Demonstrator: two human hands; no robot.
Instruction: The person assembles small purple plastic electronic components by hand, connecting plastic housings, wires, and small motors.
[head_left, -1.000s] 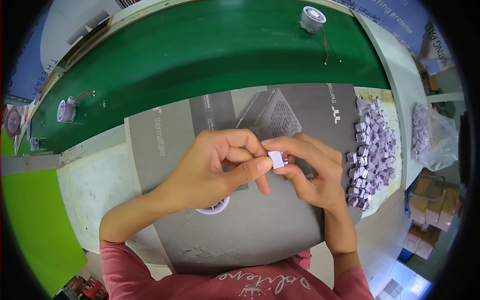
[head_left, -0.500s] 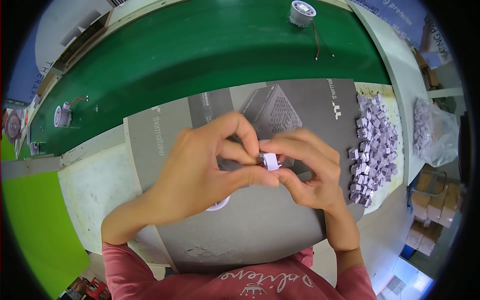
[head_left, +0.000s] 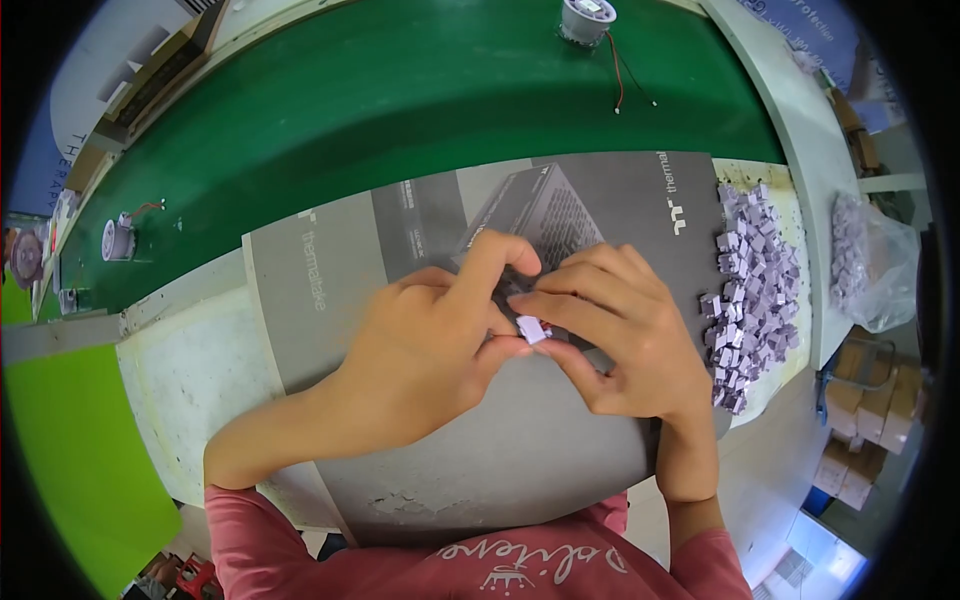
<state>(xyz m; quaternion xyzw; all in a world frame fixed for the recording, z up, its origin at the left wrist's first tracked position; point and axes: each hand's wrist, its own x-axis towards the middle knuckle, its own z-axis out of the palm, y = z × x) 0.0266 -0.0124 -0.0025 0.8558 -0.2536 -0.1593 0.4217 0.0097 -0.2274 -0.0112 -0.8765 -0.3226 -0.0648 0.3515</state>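
Note:
A small, pale lavender, block-like plastic part [head_left: 532,328] is pinched at the fingertips of both hands over the grey printed mat. My left hand [head_left: 420,350] holds its left side between thumb and fingers, with the forefinger bent above. From the right, my right hand [head_left: 635,335] grips the same part, its thumb below and forefinger on top. A bit of red shows beside the part, perhaps a wire; the fingers cover the rest of it.
The grey mat [head_left: 450,490] lies under my hands. To its right is a heap of similar lavender parts [head_left: 755,290], with a clear bag [head_left: 880,270] of more beyond. Across the green conveyor belt [head_left: 400,110] stand round white units, one with trailing wires [head_left: 588,22], another at left [head_left: 118,240].
The small part has turned and shifted slightly left between my fingers. My right hand has moved left over it. A round white piece formerly visible under my left hand is now hidden. Belt units have shifted left.

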